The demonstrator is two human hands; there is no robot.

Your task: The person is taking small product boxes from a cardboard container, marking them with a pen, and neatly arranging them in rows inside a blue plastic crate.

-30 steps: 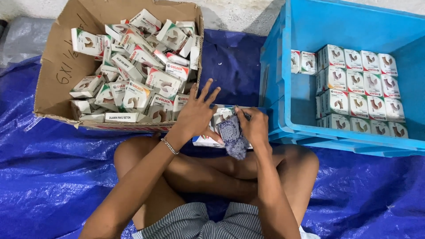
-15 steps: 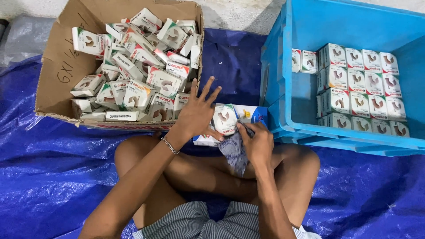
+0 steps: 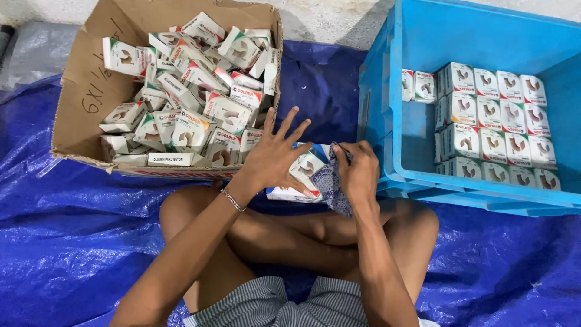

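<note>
Left hand [image 3: 273,158] spread wide, fingers splayed, resting on small white box [image 3: 304,169]. Right hand [image 3: 359,171] gripping patterned cloth [image 3: 331,184] against box. Cardboard box [image 3: 78,91] left, blue crate [image 3: 423,139] right.

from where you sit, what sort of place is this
Probably a packing or sorting spot on the floor of a small workshop or store: a blue tarp underfoot, a cardboard box of loose small cartons, and a blue crate with cartons stacked neatly.

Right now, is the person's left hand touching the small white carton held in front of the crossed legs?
Touching. The head view shows the left hand with its palm and thumb pressed against the small white carton, fingers splayed above it, no gap between them.
</note>
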